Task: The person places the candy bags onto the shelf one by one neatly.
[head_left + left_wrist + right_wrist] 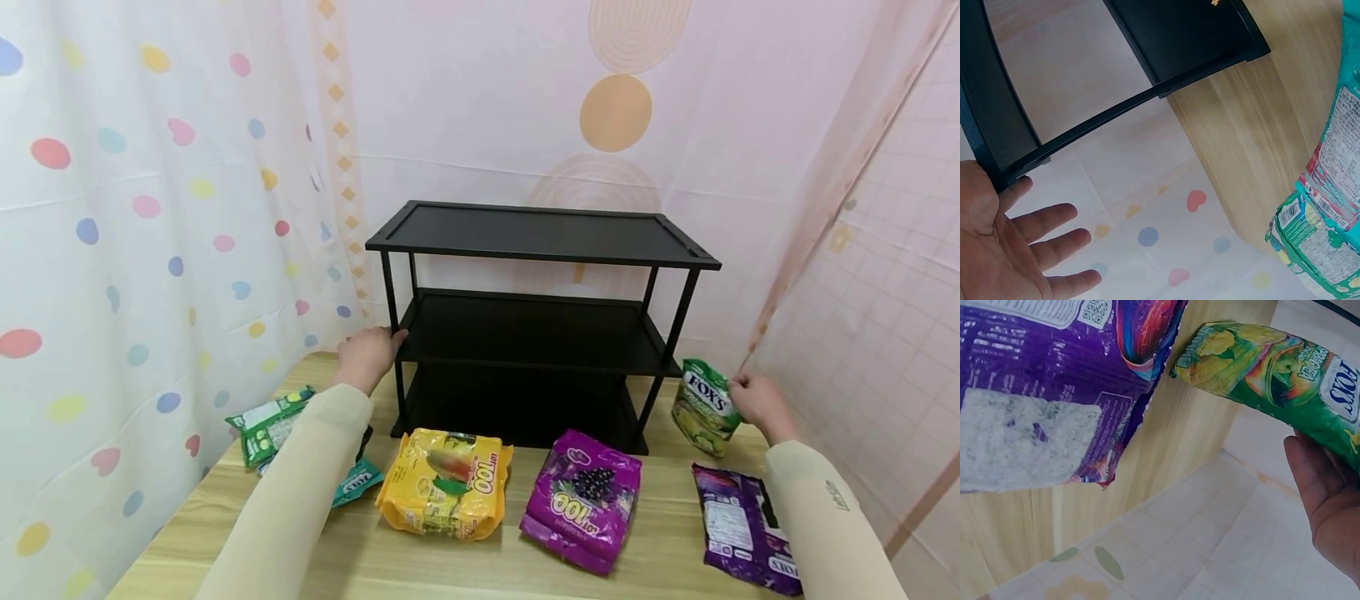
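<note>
My right hand [765,404] pinches the top edge of a green FOX'S candy bag [703,408], which stands upright beside the right end of a black three-tier shelf [540,325]. In the right wrist view the same green bag [1260,369] leans across above the fingers of the right hand [1329,494]. At the shelf's left side my left hand [367,358] touches the middle tier by the front post. Seen in the left wrist view, the left hand [1016,244] has its fingers spread and fairly straight under the tier's corner; its thumb is largely hidden.
A yellow LOT 100 bag [446,483] and a purple LOT 100 bag [581,500] lie before the shelf. A dark purple FOX'S bag [738,525] lies near the right forearm. Green [262,433] and teal [356,482] bags lie left, partly behind the left sleeve. Curtains surround the table.
</note>
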The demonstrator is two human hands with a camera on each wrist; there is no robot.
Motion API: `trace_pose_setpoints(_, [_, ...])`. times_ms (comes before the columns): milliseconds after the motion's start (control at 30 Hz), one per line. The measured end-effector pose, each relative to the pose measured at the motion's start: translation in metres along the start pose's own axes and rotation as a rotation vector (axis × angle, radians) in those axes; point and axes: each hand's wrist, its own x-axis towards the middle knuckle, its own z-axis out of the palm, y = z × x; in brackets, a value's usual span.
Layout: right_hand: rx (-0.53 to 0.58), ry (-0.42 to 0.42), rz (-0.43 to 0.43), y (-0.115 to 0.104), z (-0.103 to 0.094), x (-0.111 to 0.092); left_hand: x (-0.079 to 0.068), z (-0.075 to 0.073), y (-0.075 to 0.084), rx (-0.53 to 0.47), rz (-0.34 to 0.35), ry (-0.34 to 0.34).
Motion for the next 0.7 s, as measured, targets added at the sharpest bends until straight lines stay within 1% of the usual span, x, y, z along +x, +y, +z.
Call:
trace_pose_setpoints(267, [0.037, 0.069, 0.035, 0.005, 0.000, -0.006, -0.001, -0.001, 0.004, 0.008, 0.011, 0.009])
trace_pose_setpoints(400, [0.058, 0.105, 0.075, 0.006, -0.001, -0.010, -0.002, -0.002, 0.006, 0.007, 0.011, 0.011])
trace_pose_setpoints(633, [0.080, 0.128, 0.155, 0.010, 0.000, -0.016, -0.003, -0.002, 0.007, 0.003, 0.011, 0.009])
trace_pose_setpoints(700, [0.081, 0.132, 0.162, 0.012, 0.002, -0.016, -0.002, -0.003, 0.007, 0.003, 0.014, 0.010])
